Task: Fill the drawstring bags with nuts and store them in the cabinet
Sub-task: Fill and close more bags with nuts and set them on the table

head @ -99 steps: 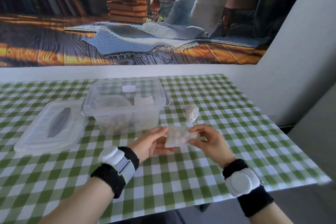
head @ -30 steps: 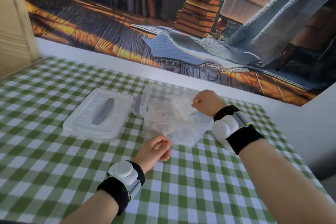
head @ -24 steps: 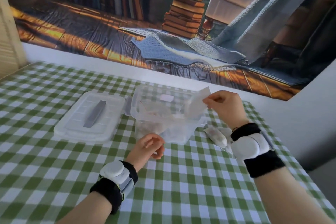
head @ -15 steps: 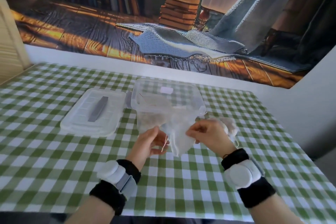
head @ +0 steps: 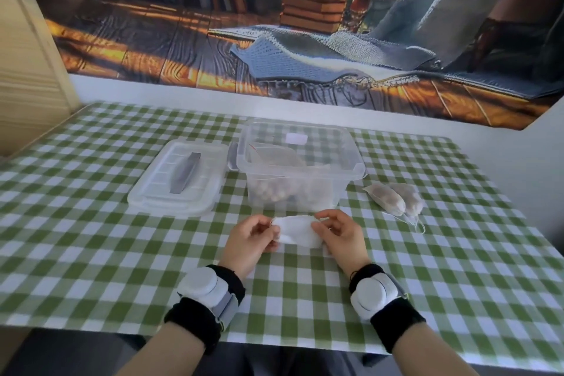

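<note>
A flat, empty white drawstring bag (head: 297,232) is stretched between my hands just above the tablecloth. My left hand (head: 251,239) pinches its left edge and my right hand (head: 341,235) pinches its right edge. Behind them stands a clear plastic box (head: 351,174) with nuts (head: 274,192) at its bottom and more empty bags (head: 276,156) lying inside. Two filled bags (head: 393,197) lie side by side on the table to the right of the box.
The box's clear lid (head: 180,181) with a grey handle lies left of the box. A light wooden cabinet (head: 27,94) stands at the far left edge of the table. The green checked tablecloth (head: 91,247) ends at the front edge near my wrists.
My right hand lifted an empty bag out of the box and brought it down in front of the box. My left hand came up and took its other edge.
</note>
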`<action>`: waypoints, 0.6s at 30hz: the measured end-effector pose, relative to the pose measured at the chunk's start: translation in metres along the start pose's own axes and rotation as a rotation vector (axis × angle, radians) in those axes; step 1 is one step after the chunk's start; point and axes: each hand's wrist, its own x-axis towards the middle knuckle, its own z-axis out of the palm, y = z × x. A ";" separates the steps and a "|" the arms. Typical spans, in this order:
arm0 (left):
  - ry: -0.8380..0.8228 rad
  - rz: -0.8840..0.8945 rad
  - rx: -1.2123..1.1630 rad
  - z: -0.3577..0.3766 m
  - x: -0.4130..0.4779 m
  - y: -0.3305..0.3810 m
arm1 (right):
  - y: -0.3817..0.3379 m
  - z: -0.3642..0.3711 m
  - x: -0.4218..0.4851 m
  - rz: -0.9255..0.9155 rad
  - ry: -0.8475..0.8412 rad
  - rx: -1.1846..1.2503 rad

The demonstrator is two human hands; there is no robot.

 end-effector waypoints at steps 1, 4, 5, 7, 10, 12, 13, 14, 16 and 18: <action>0.018 0.006 -0.010 -0.001 0.000 0.000 | 0.000 0.000 0.000 -0.005 -0.004 0.008; 0.054 0.025 -0.039 -0.004 0.001 -0.001 | 0.001 -0.001 0.001 -0.015 -0.019 0.023; 0.052 0.033 -0.035 -0.004 0.001 -0.002 | 0.002 0.000 0.001 -0.028 -0.018 0.008; 0.040 0.048 -0.010 -0.003 0.000 -0.002 | 0.004 0.002 0.000 -0.125 0.000 -0.061; 0.023 0.057 -0.006 -0.002 0.000 -0.001 | -0.001 0.006 -0.001 -0.456 -0.052 -0.261; 0.014 0.069 -0.028 -0.001 -0.001 0.000 | -0.009 0.011 -0.004 -0.539 -0.178 -0.363; 0.010 0.079 -0.036 -0.001 -0.001 0.001 | -0.013 0.014 -0.005 -0.543 -0.232 -0.436; 0.003 0.093 -0.042 -0.001 -0.001 0.002 | -0.015 0.017 -0.006 -0.532 -0.271 -0.509; -0.017 0.117 -0.045 -0.001 -0.003 0.003 | -0.016 0.022 -0.008 -0.473 -0.318 -0.570; -0.024 0.118 -0.063 -0.003 -0.003 0.003 | -0.017 0.023 -0.008 -0.407 -0.341 -0.505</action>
